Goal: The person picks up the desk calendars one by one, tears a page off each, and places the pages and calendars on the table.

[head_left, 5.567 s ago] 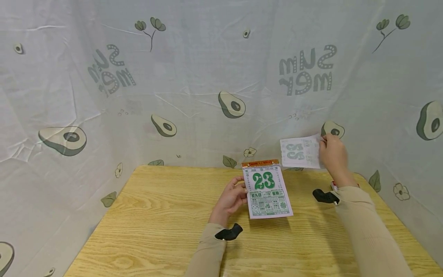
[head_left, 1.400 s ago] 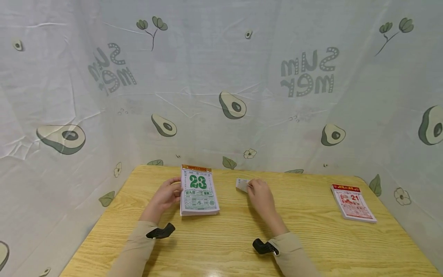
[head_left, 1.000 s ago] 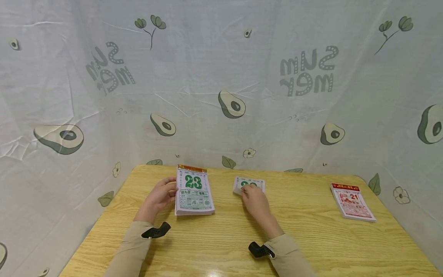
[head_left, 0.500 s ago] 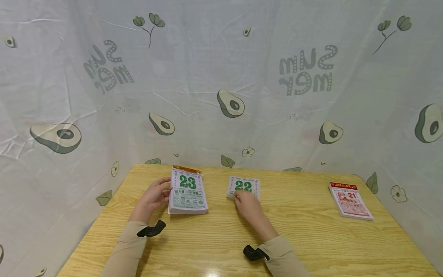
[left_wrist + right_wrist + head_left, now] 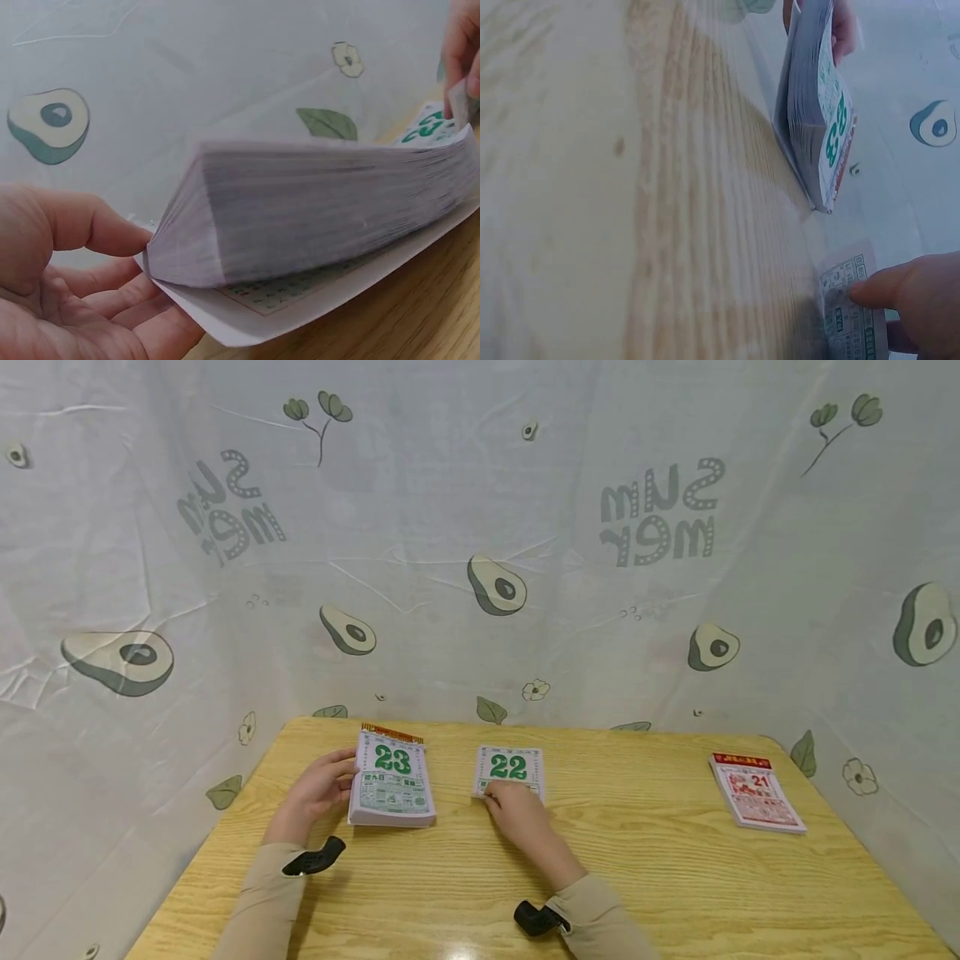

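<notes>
A thick tear-off calendar shows a green 23 under its red and gold header. My left hand grips its left edge, and in the left wrist view the thumb presses the page block while the fingers lie behind the backing card. To the right is a loose calendar sheet with a green 22, face up, low over the table. Its lower part is pinched by my right hand, which covers much of the print. The right wrist view shows the thumb on the front of the sheet.
A second tear-off calendar, with a red header and a red 21, lies at the right of the wooden table. Behind the table hangs a pale curtain printed with avocados.
My right hand brought the sheet down from the upper right and turned its 22 face up. My left hand moved the 23 calendar leftward. Lately both hands drift slightly left.
</notes>
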Demonstrator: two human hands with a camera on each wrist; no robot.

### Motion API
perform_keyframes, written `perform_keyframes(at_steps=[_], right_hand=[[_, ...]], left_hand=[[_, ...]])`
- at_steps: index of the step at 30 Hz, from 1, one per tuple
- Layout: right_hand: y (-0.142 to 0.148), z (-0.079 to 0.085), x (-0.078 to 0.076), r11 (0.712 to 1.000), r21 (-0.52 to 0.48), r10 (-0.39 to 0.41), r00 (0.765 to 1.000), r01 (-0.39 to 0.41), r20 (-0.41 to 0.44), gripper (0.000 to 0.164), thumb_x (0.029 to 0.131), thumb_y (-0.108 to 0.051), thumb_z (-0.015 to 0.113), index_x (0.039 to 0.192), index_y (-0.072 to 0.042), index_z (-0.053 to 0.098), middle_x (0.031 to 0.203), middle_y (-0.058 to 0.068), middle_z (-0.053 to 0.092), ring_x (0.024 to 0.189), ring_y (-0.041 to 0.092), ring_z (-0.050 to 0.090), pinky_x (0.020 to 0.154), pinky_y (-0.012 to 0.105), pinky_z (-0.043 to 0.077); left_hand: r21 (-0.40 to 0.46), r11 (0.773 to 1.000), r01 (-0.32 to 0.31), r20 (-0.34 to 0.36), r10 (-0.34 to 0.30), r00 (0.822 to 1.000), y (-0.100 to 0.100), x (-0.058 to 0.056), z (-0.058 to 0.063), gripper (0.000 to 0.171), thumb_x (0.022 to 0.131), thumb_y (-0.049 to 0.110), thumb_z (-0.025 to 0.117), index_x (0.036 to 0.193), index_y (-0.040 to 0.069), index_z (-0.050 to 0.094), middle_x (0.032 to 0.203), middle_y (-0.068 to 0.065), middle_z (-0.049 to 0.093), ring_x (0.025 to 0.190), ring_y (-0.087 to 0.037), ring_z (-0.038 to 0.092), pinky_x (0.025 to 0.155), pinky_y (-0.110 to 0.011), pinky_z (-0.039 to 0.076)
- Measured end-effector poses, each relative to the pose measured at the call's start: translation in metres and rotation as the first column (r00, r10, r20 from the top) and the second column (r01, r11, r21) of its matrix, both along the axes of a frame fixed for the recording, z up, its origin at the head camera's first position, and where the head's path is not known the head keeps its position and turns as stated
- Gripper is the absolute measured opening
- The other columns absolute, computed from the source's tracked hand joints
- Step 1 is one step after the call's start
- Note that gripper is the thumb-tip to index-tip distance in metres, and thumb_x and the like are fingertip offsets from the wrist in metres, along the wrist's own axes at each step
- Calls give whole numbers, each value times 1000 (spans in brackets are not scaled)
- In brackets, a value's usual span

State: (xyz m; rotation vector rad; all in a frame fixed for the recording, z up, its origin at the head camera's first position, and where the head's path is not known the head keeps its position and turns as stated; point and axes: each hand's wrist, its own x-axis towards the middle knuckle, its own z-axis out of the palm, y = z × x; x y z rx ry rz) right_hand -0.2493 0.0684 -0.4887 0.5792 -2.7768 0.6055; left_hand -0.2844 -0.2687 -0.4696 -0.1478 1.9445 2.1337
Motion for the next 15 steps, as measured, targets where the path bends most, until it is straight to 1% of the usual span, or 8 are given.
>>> perform_keyframes(at_steps=[5, 10, 12, 15], right_hand=[[-9, -1, 4, 999, 7, 37, 999, -37, -4, 9, 92, -16, 65, 92, -11, 73, 91, 4, 73, 85, 21, 68, 74, 36, 55], [-17, -1, 9, 997, 39, 64, 998, -64, -9, 11, 92, -19, 66, 96, -11, 73, 99, 4, 73, 94, 23, 67, 82, 37, 54], [-20, 0, 10, 995, 58, 78, 997, -77, -15, 13, 93, -21, 66, 98, -11, 72, 102, 3, 73, 97, 22, 67, 84, 37, 54], [-23, 0, 11, 992, 73, 101, 995, -99, -18, 15, 93, -22, 65, 100, -11, 72, 103, 3, 72, 99, 22, 66, 87, 36, 53]], left_hand=[[20, 999, 27, 8, -27, 1000, -9, 2, 1, 57, 101, 8, 45, 152, 1, 21, 115, -1, 59, 94, -13, 65, 81, -28, 55], [33, 998, 52, 8, -53, 999, -15, 3, 0, 58, 102, 8, 45, 153, 0, 19, 111, 3, 61, 93, -12, 66, 81, -28, 55], [34, 999, 41, 16, -41, 999, -16, 2, 0, 57, 101, 9, 46, 152, 1, 21, 110, 3, 61, 93, -13, 66, 81, -28, 55], [23, 999, 36, 24, -36, 999, -18, 2, 0, 59, 102, 11, 47, 153, 3, 21, 115, 2, 60, 95, -12, 66, 83, -28, 55]])
